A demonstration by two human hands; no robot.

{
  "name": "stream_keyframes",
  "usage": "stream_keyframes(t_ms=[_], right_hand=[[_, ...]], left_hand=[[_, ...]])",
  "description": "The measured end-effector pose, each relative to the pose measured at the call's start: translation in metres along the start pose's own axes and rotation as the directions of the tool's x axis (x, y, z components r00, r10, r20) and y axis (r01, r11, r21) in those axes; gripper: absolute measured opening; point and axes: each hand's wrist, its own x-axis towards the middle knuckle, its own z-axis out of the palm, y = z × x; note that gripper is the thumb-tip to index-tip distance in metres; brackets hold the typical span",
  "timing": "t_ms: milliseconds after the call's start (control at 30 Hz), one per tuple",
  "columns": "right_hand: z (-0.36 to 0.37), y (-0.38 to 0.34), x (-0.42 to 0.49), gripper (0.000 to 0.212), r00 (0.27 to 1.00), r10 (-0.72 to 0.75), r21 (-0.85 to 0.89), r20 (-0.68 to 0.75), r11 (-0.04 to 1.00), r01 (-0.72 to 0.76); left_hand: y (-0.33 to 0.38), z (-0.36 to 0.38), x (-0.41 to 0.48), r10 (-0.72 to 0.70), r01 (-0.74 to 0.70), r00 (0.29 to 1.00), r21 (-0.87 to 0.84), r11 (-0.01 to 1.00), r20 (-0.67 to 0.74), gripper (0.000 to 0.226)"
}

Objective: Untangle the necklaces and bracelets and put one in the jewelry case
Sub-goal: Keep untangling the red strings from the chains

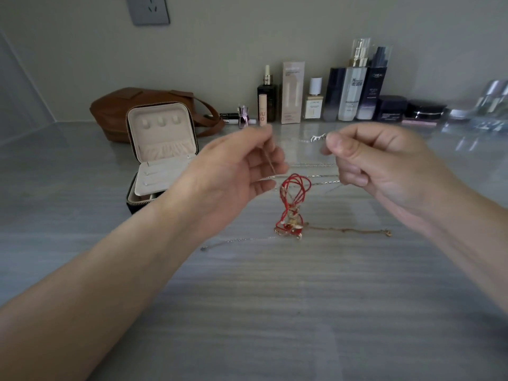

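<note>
My left hand and my right hand are raised above the grey table, each pinching a thin silver chain stretched between them. A red cord bracelet with gold and white beads hangs from that chain, its lower end touching the table. A gold chain trails right from the tangle, and a second silver chain trails left. The jewelry case stands open at the left, cream lined, its lid upright.
A brown leather bag lies behind the case. Cosmetic bottles and jars line the wall at the back right. A small white antler-shaped charm lies on the table between my hands. A wall socket sits above.
</note>
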Motion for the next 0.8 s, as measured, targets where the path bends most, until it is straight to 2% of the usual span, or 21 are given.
stream_keyframes(t_ms=[100,200,267,333,400,467,600,700,800], right_hand=[[-0.002,-0.001,0.000,0.029,0.998,0.051,-0.063,0.044,0.997,-0.048],[-0.007,-0.002,0.000,0.031,0.987,0.121,-0.166,0.109,0.981,-0.102],[-0.011,-0.002,0.001,0.031,0.980,0.134,-0.063,0.148,0.990,-0.126],[-0.015,-0.004,0.003,0.029,0.980,0.127,0.184,0.154,0.971,-0.155],[-0.016,-0.006,0.003,0.030,0.986,0.111,0.344,0.124,0.927,-0.147],[-0.016,-0.011,0.004,0.028,0.990,0.094,0.391,0.105,0.912,-0.128],[-0.021,-0.017,0.005,0.026,0.992,0.052,0.386,0.115,0.918,-0.093],[-0.027,-0.018,0.004,0.028,0.984,0.018,0.429,0.179,0.898,-0.095],[-0.026,-0.019,0.003,0.030,0.973,0.004,0.463,0.232,0.879,-0.114]], left_hand=[[0.002,-0.002,0.000,-0.028,0.030,0.999,-0.091,0.995,0.021,0.023],[0.003,-0.003,-0.001,-0.032,0.036,0.998,-0.090,0.995,0.049,0.020],[0.002,-0.005,-0.001,-0.035,0.039,0.997,-0.058,0.998,0.072,0.019],[-0.001,-0.007,0.001,-0.021,0.022,0.994,-0.007,1.000,0.105,0.019],[-0.007,-0.009,0.002,0.035,-0.053,0.989,0.121,0.991,0.142,0.021],[-0.010,-0.010,0.002,0.071,-0.109,0.984,0.238,0.965,0.163,0.022],[-0.008,-0.013,0.004,0.121,-0.158,0.985,0.347,0.924,0.125,0.020],[-0.007,-0.015,0.004,0.202,-0.220,0.975,0.491,0.843,0.090,0.017],[-0.008,-0.014,0.004,0.218,-0.229,0.972,0.532,0.815,0.085,0.012]])
